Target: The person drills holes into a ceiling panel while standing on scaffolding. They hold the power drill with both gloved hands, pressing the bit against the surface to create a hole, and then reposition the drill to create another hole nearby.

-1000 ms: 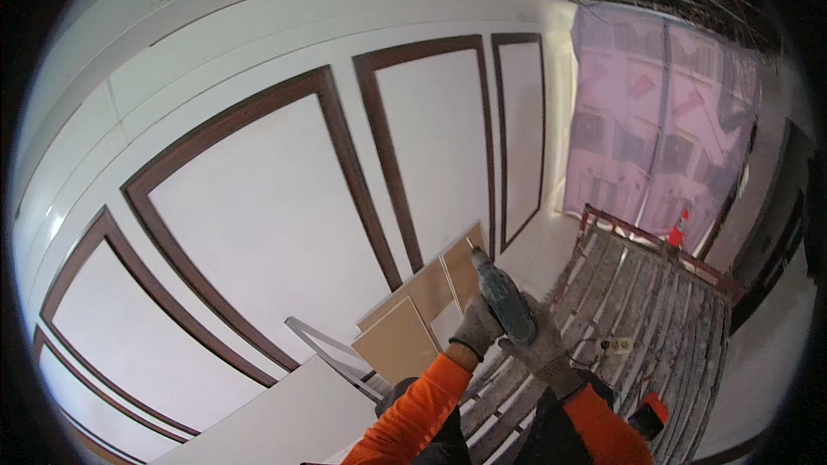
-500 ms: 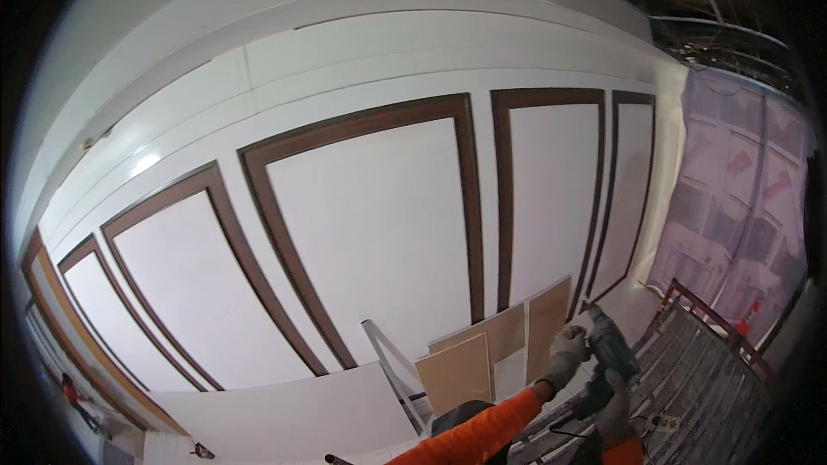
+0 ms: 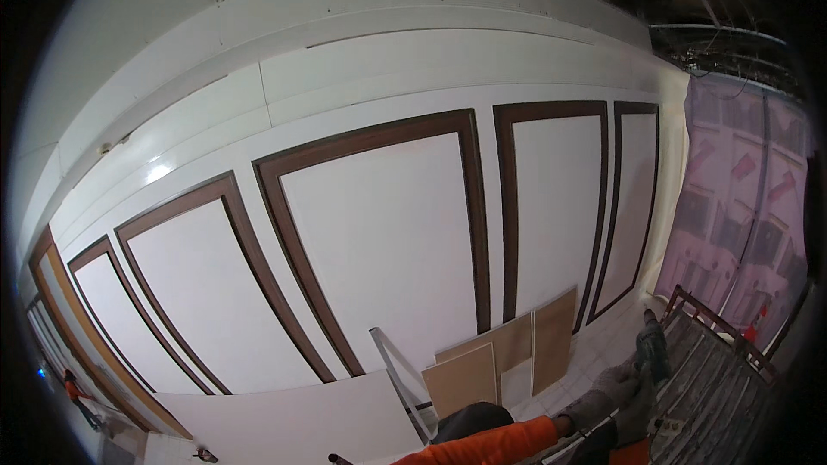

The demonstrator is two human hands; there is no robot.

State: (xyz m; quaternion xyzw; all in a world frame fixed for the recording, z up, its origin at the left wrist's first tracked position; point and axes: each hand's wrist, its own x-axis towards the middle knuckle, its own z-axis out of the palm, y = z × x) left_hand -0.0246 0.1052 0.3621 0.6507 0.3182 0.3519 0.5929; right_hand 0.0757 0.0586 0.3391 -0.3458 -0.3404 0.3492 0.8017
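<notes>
A dark green, drill-like power tool (image 3: 655,351) is held low at the right, its narrow front end pointing up and away from me. My right hand (image 3: 636,413), in a dark grey glove, is closed at the tool's rear; the left arm partly hides it. My left hand (image 3: 610,389), gloved in grey below an orange sleeve, reaches across to the tool's near side. Its fingers appear closed against the tool, though their tips are hard to make out. Beneath both hands is a slatted, dirt-marked platform (image 3: 702,370).
Tan boards (image 3: 551,340) and a metal frame piece (image 3: 396,379) lean against the white panelled wall (image 3: 388,232) with brown mouldings. A socket block (image 3: 668,427) lies on the platform. Pinkish sheeting (image 3: 732,198) hangs at the right. Another person in orange (image 3: 76,392) stands far left.
The tool has swung right and its front end has moved away from the boards. My left hand has shifted from the tool's front end down toward its rear, near my right hand.
</notes>
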